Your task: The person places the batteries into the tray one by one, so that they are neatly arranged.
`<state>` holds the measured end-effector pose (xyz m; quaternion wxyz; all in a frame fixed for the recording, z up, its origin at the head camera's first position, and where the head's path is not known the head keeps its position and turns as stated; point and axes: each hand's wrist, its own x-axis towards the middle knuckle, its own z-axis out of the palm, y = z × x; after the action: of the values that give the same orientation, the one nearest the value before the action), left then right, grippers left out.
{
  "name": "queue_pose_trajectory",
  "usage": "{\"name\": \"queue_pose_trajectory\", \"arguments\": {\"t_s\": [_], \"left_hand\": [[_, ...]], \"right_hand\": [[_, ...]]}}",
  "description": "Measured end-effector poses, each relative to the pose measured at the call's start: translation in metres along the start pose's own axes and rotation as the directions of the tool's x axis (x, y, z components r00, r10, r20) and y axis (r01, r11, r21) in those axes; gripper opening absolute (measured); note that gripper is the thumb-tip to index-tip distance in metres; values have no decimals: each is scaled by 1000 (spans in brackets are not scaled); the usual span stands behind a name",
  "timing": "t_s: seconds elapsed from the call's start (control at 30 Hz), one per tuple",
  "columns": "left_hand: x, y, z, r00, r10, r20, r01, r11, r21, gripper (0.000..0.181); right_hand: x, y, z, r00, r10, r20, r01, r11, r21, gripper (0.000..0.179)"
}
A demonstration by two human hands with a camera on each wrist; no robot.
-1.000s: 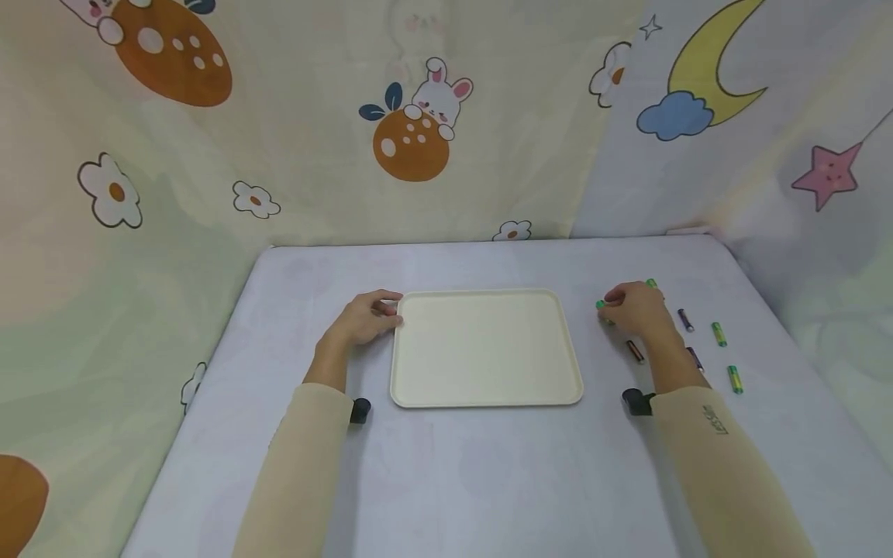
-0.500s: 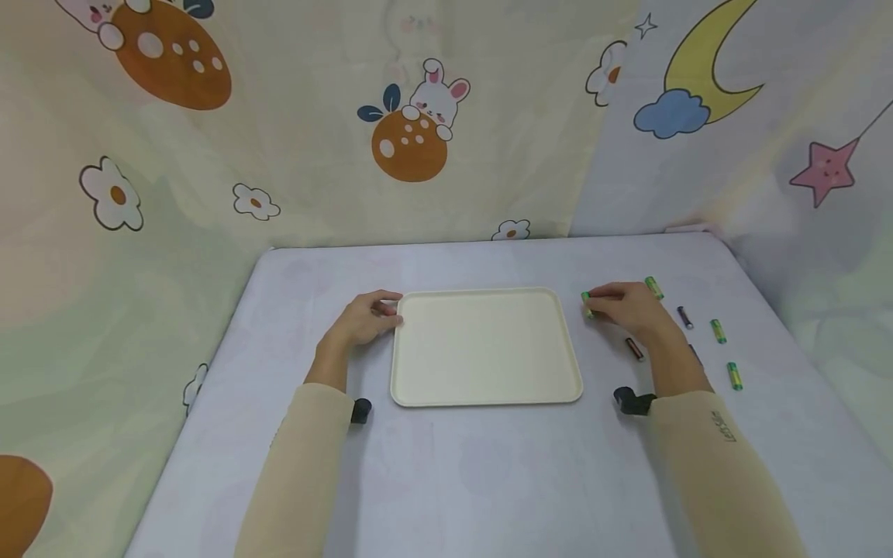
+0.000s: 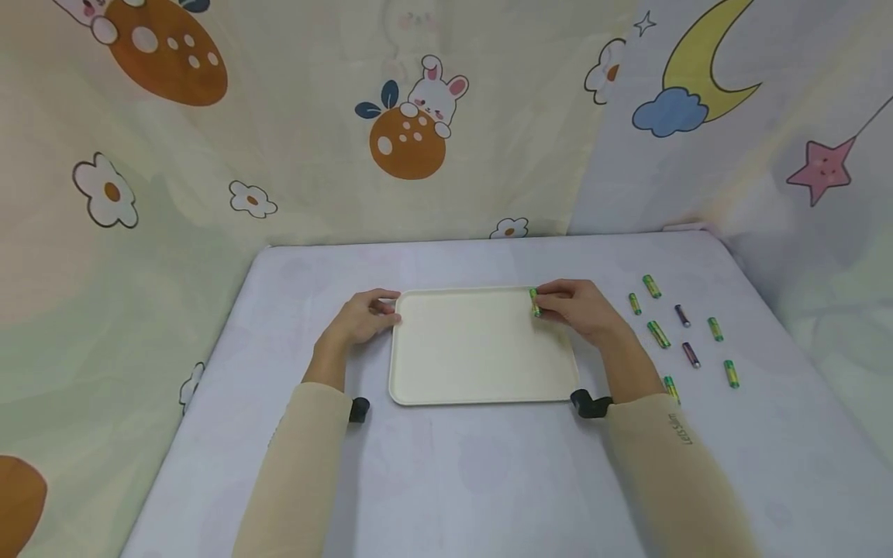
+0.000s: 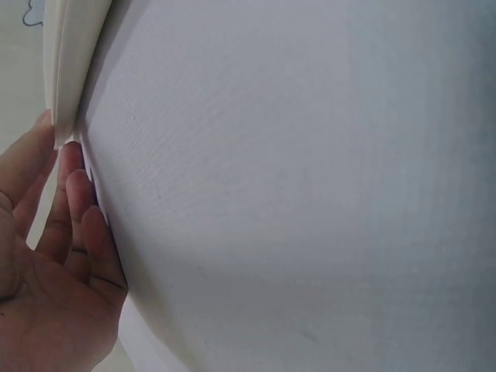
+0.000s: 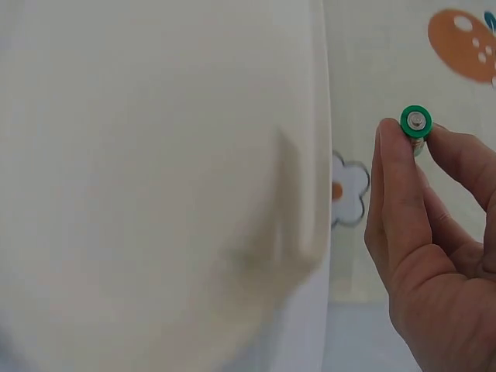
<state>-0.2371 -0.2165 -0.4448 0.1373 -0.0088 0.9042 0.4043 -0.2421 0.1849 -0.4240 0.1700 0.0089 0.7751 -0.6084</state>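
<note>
Green battery [image 3: 535, 302] has moved from beside the tray [image 3: 481, 356] to over its far right corner

My right hand [image 3: 579, 308] travelled leftward together with this battery, while my left hand [image 3: 360, 318] has stayed at the tray's left edge.

With the right hand I make a narrow pinch: the battery is held between thumb and fingertips, and the right wrist view shows its metal end with the green ring. In that view it appears apart from the tray, so I believe it is not yet laid down. With the left hand, my thumb and fingers are at the upper part of the tray's left rim, and they seem to hold it steady.

To the right of the tray, the other batteries [image 3: 658, 334] lie scattered on the white tablecloth [image 3: 446, 480]; one of them is partly covered by my right sleeve [image 3: 673, 465].

I judge that the step in hand is bringing one battery to the tray. For the next move, I think it calls for a gentle lowering inside the rim and a soft release, because a round battery could roll.
</note>
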Motion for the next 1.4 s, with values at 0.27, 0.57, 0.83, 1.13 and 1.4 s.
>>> {"name": "queue_pose_trajectory", "arguments": {"t_s": [0.27,0.57,0.83,1.13,1.4], "left_hand": [[-2,0,-5,1000,-8,-1,8,1000,14,49],[0,4,1,1000,-16,-14,16,1000,27,49],[-2,2,2,999,-35,-17,36,999,24,48],[0,-1,-2,999,-35,-8,35,999,36,49],[1,2,1,999,-38,-17,38,999,32,49]], "right_hand": [[13,-5,65,996,-4,84,0,999,44,36],[7,-11,133,987,-9,163,13,1000,-21,25],[-3,-14,169,983,-10,186,23,997,-68,21],[-7,-18,193,980,-6,199,43,982,-185,20],[-9,-20,205,982,-4,187,59,957,-285,19]]}}
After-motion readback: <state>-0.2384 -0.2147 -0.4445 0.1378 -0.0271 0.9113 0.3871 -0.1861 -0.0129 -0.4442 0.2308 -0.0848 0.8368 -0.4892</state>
